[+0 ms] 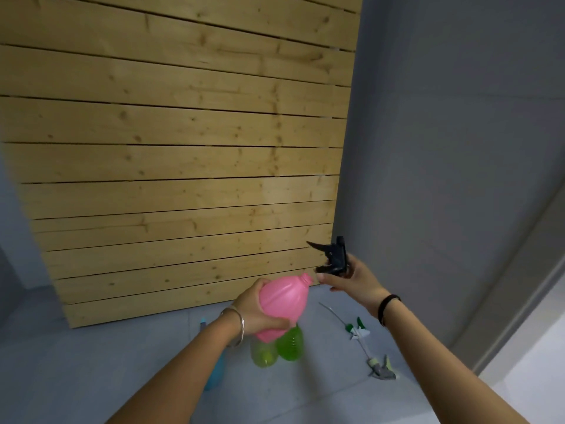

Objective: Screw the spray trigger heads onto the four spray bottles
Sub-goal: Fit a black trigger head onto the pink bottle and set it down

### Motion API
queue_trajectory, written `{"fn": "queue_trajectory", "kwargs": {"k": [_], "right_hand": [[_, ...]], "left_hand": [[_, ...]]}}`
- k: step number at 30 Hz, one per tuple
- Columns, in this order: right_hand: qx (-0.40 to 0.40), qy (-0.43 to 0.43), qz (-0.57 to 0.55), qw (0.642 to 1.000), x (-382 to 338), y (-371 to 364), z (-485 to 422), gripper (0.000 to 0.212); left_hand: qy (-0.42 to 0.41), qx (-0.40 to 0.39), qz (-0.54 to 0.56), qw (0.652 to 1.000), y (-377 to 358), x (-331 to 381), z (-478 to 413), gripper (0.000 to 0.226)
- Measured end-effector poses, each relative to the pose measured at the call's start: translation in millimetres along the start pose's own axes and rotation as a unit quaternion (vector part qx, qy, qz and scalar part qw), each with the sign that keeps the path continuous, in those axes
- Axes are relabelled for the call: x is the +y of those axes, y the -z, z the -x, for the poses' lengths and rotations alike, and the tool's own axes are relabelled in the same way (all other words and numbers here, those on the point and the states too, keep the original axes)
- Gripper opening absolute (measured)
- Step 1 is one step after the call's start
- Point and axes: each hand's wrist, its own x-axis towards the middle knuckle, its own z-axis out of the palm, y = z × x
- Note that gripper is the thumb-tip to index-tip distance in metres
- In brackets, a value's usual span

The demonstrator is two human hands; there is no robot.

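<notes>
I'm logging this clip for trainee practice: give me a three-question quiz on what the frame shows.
1. True or false: the dark trigger head is already screwed onto the pink bottle.
2. Which hand grips the pink bottle: A) left hand B) right hand?
3. What colour are the two bottles on the floor below the pink one?

Key: 1 false; 2 A; 3 green.
</notes>
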Motion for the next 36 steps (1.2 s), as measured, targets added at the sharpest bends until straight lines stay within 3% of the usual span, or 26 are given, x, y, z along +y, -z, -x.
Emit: {"fn": "queue_trajectory", "kwargs": {"k": [9,12,15,21,24,30,34,36], "right_hand": [[-0.046,0.01,0.045,0.998,14,-15,-3,0.044],[-0.005,0.016,0.008,1.0,14,-12,-4,0.03],[0.027,0.021,-0.053,0.998,12,-11,-5,0.025],[0.053,0.035,-0.098,0.993,7,-23,-6,0.023],[0.067,0.032,-0.111,0.991,5,-22,-8,0.023],[0.054,0.017,-0.137,0.989,7,-25,-9,0.027],[0.058,-0.013,-0.179,0.982,10,-14,-11,0.033],[0.03,-0.016,-0.181,0.983,11,-15,-11,0.031]], "left_hand": [[-0.004,-0.021,-0.017,1.0,-2,-8,-6,0.09],[0.036,0.061,0.11,0.991,6,-4,-11,0.07],[0.106,0.12,0.239,0.958,19,4,-12,0.066],[0.118,0.066,0.432,0.892,11,15,-8,0.049],[0.152,0.038,0.504,0.849,15,19,-10,0.055],[0.136,-0.038,0.51,0.849,19,12,-5,0.058],[0.093,-0.095,0.498,0.857,25,8,-3,0.112],[0.102,-0.11,0.511,0.846,25,7,-4,0.094]]}}
